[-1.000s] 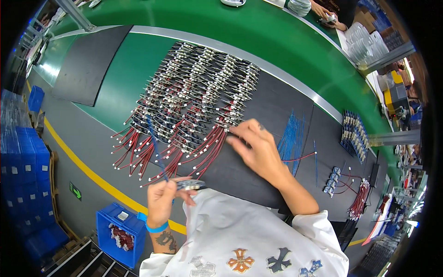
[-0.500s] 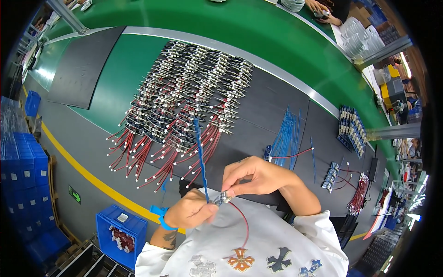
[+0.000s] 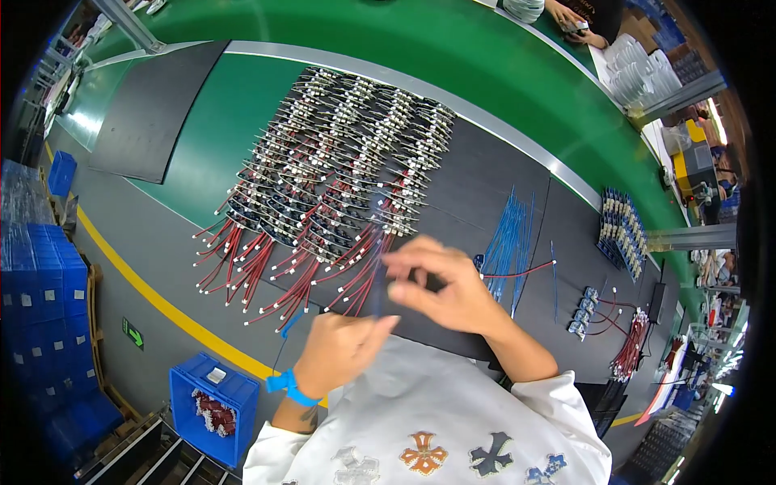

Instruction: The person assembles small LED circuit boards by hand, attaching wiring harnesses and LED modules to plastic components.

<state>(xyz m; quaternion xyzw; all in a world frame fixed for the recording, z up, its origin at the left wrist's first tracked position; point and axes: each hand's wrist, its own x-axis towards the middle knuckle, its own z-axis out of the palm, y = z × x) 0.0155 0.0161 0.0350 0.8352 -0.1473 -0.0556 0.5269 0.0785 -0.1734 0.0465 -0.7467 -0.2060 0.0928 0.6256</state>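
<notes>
My left hand (image 3: 343,347) is closed, thumb against forefinger, at the lower end of a thin blue strip (image 3: 378,279). The strip stands nearly upright and is smeared by motion. Just above, my right hand (image 3: 444,291) has its thumb and forefinger apart beside the strip, with nothing visible between them; the fingertips are slightly blurred. A blue band (image 3: 293,388) with a cord circles my left wrist. Beyond my hands lie rows of small circuit boards (image 3: 347,153) with white connectors, their red cables (image 3: 303,287) trailing toward me.
Right of my hands lie loose blue strips (image 3: 509,242), a few boards (image 3: 584,311), a red cable bundle (image 3: 630,347) and a stack of boards (image 3: 621,230). A blue bin (image 3: 214,368) stands lower left. Across the green bench (image 3: 485,77), another person's hands (image 3: 578,28) hold something.
The small board with its red cable, earlier held between both hands, no longer shows in them. Both hands have moved up and away from my body, and my right fingers have parted.
</notes>
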